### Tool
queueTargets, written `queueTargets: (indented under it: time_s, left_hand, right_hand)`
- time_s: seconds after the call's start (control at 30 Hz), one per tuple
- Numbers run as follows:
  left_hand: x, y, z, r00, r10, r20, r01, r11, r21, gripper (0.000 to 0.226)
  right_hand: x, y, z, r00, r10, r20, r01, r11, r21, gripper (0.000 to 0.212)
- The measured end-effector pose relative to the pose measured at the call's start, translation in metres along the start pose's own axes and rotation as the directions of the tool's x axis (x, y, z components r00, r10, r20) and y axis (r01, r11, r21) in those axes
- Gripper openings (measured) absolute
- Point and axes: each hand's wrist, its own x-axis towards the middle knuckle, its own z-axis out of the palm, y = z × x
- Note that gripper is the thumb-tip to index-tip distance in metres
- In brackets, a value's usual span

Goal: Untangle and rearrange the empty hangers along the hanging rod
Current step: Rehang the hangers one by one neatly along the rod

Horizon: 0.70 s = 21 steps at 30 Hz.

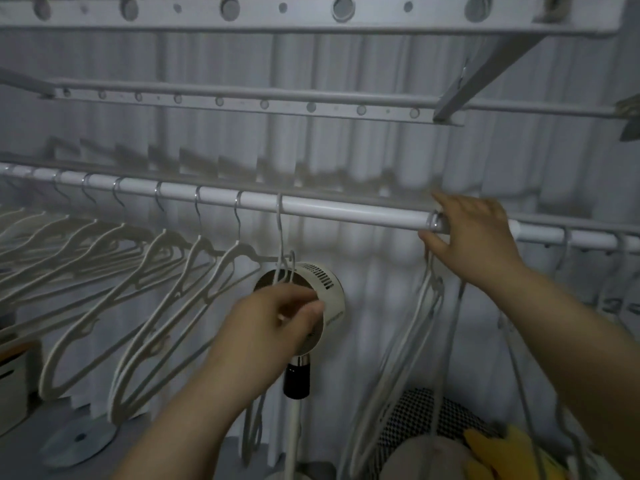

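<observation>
Several hangers [166,289] hang spaced along the left stretch of the rod [346,207], the left hand [273,327] pinches a single hanger [281,237] under its middle, and the right hand [474,244] grips the tangled bunch [415,323] by its hook on the rod, farther right.

hangers [159,242] hang left along the rod [346,207], fan [329,284] behind.

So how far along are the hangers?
Done: spaced hangers left of the hands on the rod. In hand: left hand pinches a single hanger; right hand grips the clump at its hook on the rod. Left: spreading that clump, plus far-right hangers.
</observation>
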Motion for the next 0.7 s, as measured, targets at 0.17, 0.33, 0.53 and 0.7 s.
queueTargets:
  time_s: [0.17,0.33,0.53,0.7]
  left_hand:
    - [-0.004,0.017,0.059,0.945,-0.069,0.318,0.111,0.987,-0.118,0.037]
    - [-0.002,0.018,0.096,0.852,-0.181,0.492,0.312,0.929,-0.199,0.039]
    - [-0.004,0.02,0.098,0.87,-0.17,0.463,0.362,0.858,-0.365,0.044]
    - [-0.004,0.017,0.085,0.851,-0.231,0.472,0.455,0.772,-0.443,0.027]
  right_hand:
    - [-0.003,0.009,-0.007,0.994,0.018,0.108,-0.016,1.0,-0.018,0.054]
    - [-0.003,0.013,-0.007,0.995,0.007,0.104,-0.01,0.999,0.03,0.05]
    - [-0.006,0.019,-0.007,0.996,-0.014,0.091,0.01,0.999,0.043,0.05]
    - [-0.008,0.022,-0.006,0.997,-0.002,0.076,-0.001,0.999,0.043,0.049]
